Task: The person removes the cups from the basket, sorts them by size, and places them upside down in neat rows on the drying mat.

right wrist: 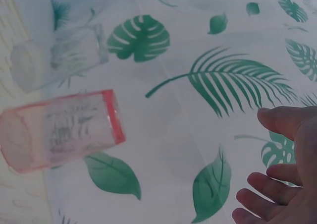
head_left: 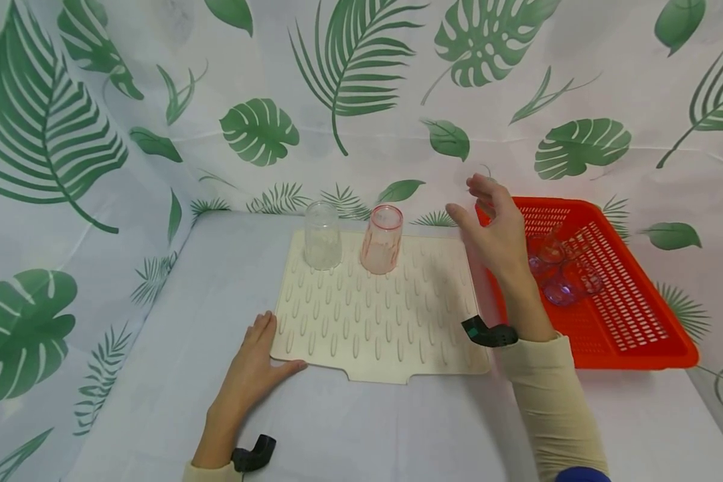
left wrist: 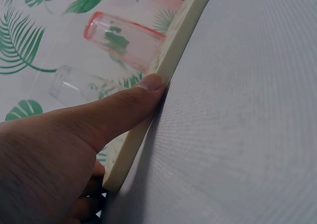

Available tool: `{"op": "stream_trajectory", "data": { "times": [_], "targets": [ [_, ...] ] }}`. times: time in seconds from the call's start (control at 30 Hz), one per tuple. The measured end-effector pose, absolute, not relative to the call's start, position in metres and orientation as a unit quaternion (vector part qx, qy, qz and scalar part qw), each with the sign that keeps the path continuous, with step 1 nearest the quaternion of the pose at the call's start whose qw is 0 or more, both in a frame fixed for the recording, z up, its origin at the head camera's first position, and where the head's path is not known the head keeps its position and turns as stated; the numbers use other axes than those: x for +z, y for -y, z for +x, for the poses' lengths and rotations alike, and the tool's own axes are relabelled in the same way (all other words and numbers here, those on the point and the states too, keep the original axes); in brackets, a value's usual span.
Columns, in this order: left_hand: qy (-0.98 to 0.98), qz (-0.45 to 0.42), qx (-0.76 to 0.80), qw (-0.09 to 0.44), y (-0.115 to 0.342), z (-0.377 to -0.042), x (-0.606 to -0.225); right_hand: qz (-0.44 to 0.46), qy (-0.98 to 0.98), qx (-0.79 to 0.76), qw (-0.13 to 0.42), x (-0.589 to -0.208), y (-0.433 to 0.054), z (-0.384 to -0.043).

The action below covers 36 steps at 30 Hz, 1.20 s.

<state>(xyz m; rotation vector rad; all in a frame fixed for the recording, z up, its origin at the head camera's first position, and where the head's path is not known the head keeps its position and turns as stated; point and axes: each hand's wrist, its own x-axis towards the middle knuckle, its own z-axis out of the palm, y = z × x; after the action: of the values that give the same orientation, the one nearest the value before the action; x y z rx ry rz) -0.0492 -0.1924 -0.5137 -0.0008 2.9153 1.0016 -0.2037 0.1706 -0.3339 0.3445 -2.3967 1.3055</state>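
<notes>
A cream drying mat [head_left: 337, 355] with raised ridges lies on the table. On its back part stand a clear glass [head_left: 322, 237] and a pink-tinted glass [head_left: 381, 241], side by side and apart. My left hand [head_left: 253, 368] rests at the mat's near left corner. Its thumb [left wrist: 141, 87] touches the front edge and its straight fingers lie along the left side. Raised in the air between the pink glass and a red basket [head_left: 669, 348] is my right hand [head_left: 497, 231], with fingers spread and nothing in them. Several purple-tinted glasses [head_left: 560, 288] lie inside the basket.
A grey-white cloth [head_left: 217, 268] covers the table. Behind it hangs a white sheet with green leaf prints [head_left: 385, 134]. The basket stands right of the mat, with its left wall partly hidden by my right arm [head_left: 548, 395].
</notes>
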Motion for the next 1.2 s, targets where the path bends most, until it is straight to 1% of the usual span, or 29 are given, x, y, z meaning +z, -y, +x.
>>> {"op": "stream_trajectory", "data": {
  "times": [0.47, 0.7, 1.0, 1.2],
  "targets": [
    [-0.944, 0.004, 0.329, 0.027, 0.194, -0.05, -0.515, 0.009, 0.875, 0.448, 0.183, -0.332, -0.212, -0.2],
    [-0.946, 0.008, 0.323, 0.024, 0.195, -0.049, -0.515, -0.042, 0.883, 0.436, 0.166, -0.338, -0.236, -0.196],
    [-0.948, 0.009, 0.319, 0.026, 0.196, -0.049, -0.514, -0.098, 0.893, 0.419, 0.134, -0.354, -0.26, -0.188],
    [-0.948, 0.007, 0.318, 0.026, 0.195, -0.049, -0.515, -0.12, 0.9, 0.408, 0.089, -0.367, -0.275, -0.182]
  ]
}}
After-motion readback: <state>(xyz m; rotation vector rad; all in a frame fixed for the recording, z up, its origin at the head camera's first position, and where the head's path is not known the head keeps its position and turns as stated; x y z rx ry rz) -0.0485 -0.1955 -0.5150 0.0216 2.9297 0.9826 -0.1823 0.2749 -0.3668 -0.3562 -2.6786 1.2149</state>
